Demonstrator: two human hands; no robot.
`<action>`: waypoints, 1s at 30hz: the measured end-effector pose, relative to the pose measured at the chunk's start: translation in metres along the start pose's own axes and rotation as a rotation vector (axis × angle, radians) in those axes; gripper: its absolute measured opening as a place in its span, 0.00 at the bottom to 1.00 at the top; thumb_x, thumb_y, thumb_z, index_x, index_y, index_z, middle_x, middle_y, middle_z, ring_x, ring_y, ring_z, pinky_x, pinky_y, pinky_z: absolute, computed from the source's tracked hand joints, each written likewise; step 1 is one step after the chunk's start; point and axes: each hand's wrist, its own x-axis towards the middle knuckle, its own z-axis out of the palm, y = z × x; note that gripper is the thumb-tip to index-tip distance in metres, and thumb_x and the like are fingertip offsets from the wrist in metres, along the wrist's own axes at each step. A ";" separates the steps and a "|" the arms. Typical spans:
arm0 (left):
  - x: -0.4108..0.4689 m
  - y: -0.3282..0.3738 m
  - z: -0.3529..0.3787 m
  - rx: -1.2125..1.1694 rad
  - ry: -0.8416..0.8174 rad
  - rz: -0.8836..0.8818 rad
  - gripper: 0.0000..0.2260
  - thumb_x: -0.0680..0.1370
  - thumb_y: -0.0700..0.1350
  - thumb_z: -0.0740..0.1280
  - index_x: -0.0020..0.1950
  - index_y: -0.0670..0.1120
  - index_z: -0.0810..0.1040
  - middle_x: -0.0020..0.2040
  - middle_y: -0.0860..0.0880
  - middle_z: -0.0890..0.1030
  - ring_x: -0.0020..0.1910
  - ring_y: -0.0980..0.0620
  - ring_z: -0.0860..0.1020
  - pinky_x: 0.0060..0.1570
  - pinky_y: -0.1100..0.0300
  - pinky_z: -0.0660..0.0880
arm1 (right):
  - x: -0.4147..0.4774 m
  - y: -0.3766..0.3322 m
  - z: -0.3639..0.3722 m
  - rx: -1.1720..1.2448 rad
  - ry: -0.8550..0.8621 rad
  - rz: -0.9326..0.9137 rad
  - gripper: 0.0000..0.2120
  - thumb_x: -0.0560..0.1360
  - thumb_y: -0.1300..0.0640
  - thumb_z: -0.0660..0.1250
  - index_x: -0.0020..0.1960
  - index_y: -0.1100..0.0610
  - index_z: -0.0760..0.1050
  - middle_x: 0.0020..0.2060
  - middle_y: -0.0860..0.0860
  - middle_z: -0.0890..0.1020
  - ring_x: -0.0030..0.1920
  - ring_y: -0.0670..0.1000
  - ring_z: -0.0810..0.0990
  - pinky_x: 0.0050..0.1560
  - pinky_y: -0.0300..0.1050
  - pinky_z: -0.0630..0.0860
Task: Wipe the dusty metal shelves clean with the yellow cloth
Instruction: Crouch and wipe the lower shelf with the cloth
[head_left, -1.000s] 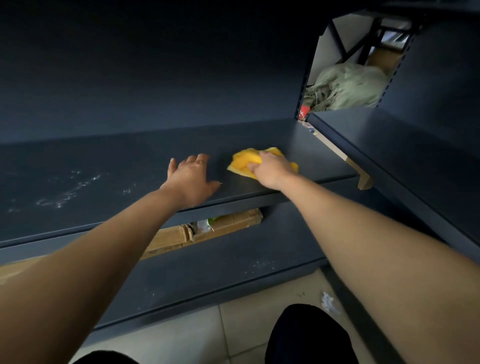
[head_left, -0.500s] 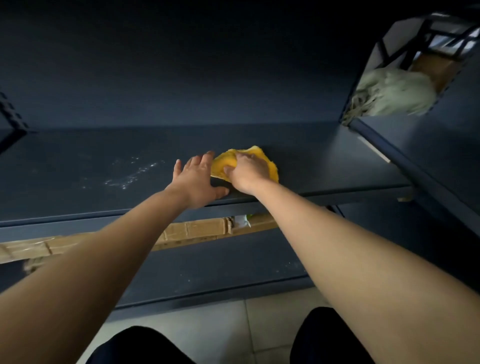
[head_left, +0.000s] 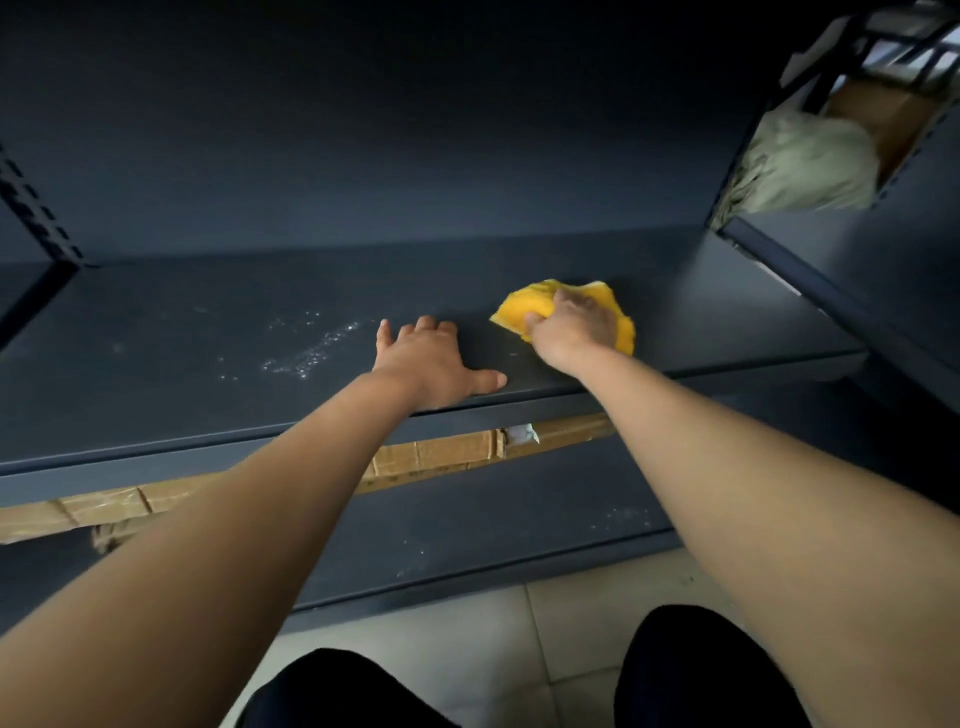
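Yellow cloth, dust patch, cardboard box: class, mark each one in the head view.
yellow cloth (head_left: 517, 304), head view, exposed left fold
dust patch (head_left: 311, 349), head view, middle of specks
cardboard box (head_left: 447, 454), head view, taped front face

Crumpled yellow cloth (head_left: 522, 309) lies bunched on the dark grey-blue metal shelf (head_left: 156, 379), right of a patch of white dust specks (head_left: 311, 348); lower shelf (head_left: 519, 509) also speckled
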 end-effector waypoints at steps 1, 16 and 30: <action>0.003 -0.001 -0.002 0.023 -0.015 0.005 0.41 0.69 0.71 0.60 0.74 0.46 0.60 0.74 0.45 0.62 0.74 0.45 0.58 0.73 0.44 0.44 | -0.004 -0.011 0.003 0.002 -0.005 -0.046 0.28 0.81 0.44 0.51 0.75 0.58 0.56 0.74 0.58 0.62 0.75 0.57 0.58 0.75 0.50 0.52; 0.022 0.023 -0.026 0.130 -0.196 0.076 0.40 0.71 0.66 0.64 0.74 0.45 0.59 0.74 0.44 0.62 0.73 0.43 0.61 0.73 0.43 0.46 | 0.002 0.022 -0.008 0.058 0.026 -0.032 0.26 0.80 0.45 0.55 0.72 0.60 0.62 0.70 0.57 0.68 0.71 0.57 0.64 0.73 0.51 0.58; 0.018 0.012 -0.010 -0.135 -0.093 -0.013 0.46 0.67 0.65 0.70 0.76 0.43 0.55 0.75 0.45 0.60 0.75 0.46 0.56 0.75 0.49 0.47 | 0.059 -0.039 -0.001 0.047 -0.185 -0.219 0.31 0.79 0.42 0.54 0.77 0.54 0.51 0.77 0.55 0.55 0.76 0.57 0.53 0.76 0.51 0.51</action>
